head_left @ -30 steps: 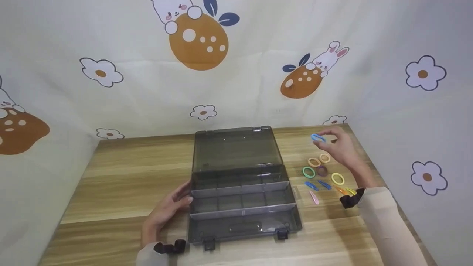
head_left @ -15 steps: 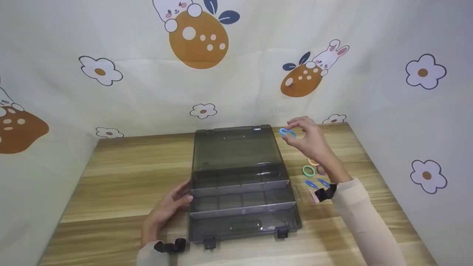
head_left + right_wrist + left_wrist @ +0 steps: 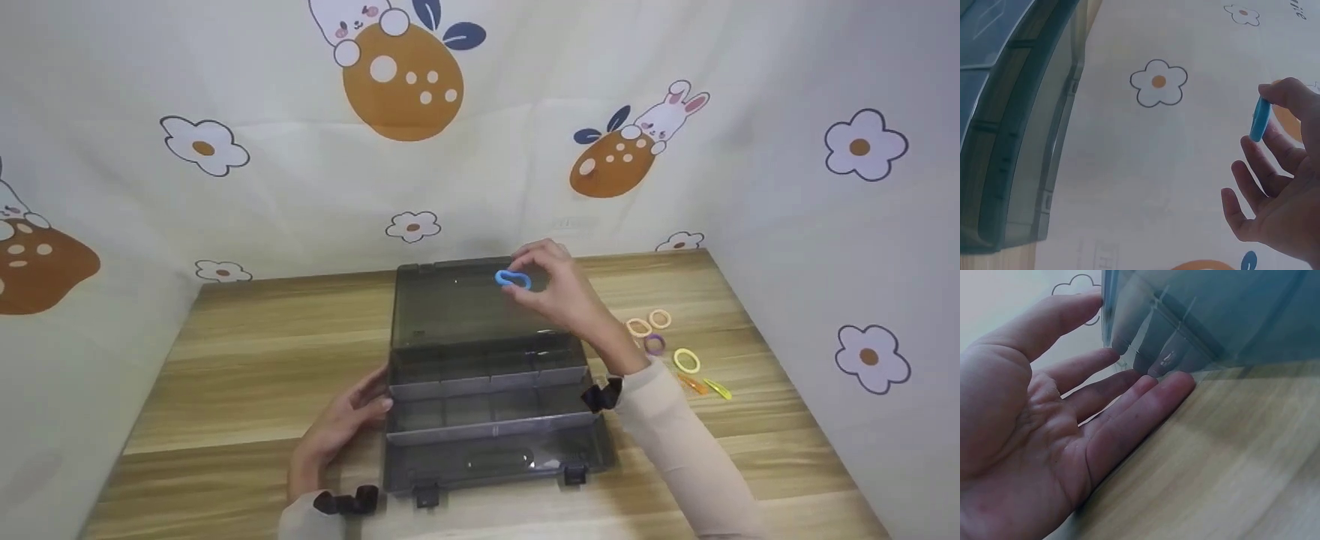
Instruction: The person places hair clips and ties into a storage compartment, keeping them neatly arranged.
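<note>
My right hand (image 3: 562,296) pinches a blue hair tie (image 3: 499,277) between thumb and fingers, above the raised lid (image 3: 439,311) of a grey see-through compartment box (image 3: 495,431). In the right wrist view the blue hair tie (image 3: 1259,119) appears edge-on at the fingertips, with the other fingers spread. Beside the box's left side lies my left hand (image 3: 341,420). Its fingers look nearly straight in the left wrist view, their tips against or very close to the clear wall (image 3: 1252,326). Dividers split the box into rows, and I see nothing in its compartments.
Right of the box, on the wooden table (image 3: 247,360), lie a yellow hair tie (image 3: 675,358), a purple one (image 3: 663,343), two peach ones, an orange hair clip (image 3: 691,384) and a yellow-green clip (image 3: 718,388). My right forearm covers part of that area. A patterned curtain (image 3: 300,202) stands behind.
My right hand has carried the blue hair tie leftward from above the loose pieces to over the lid. Its forearm now hides the green hair tie and blue and pink clips. The left hand stays put.
</note>
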The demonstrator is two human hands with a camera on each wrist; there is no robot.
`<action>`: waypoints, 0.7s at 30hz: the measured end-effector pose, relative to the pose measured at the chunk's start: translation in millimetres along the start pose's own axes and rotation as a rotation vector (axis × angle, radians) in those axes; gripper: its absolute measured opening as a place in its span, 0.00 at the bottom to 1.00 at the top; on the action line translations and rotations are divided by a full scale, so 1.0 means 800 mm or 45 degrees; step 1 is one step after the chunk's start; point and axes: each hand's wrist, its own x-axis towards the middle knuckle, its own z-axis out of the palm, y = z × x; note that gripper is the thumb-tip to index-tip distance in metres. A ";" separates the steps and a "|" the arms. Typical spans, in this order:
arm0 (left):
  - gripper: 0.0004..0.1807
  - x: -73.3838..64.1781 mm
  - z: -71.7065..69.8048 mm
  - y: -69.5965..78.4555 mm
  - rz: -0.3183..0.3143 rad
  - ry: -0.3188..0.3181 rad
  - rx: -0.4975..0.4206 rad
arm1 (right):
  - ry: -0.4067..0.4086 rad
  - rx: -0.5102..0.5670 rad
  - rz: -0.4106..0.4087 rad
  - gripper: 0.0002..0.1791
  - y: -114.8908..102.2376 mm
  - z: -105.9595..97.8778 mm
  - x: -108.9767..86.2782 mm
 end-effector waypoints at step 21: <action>0.37 -0.001 -0.001 0.003 -0.032 0.017 -0.020 | -0.330 0.024 -0.011 0.10 -0.017 0.106 -0.006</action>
